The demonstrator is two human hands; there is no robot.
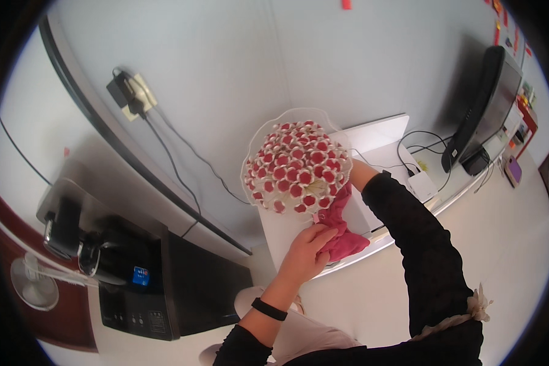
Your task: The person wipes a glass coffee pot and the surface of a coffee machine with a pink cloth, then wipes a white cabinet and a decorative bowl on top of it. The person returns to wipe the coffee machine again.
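A large bouquet of red and white artificial flowers, ringed by a sheer, wavy-edged wrap, stands over the end of a white TV cabinet against the wall. Just below the blooms, my left hand has its fingers closed on a crumpled deep-pink cloth. The cloth lies at the cabinet's front edge and runs up under the bouquet. My right forearm reaches across to the bouquet's right side. The bouquet hides my right hand, so its grip does not show.
Along the cabinet sit a white box with cables and a black flat-screen television. A purple phone lies farther right. Left of me stands a black appliance. Plugs fill a wall socket, with cords hanging down.
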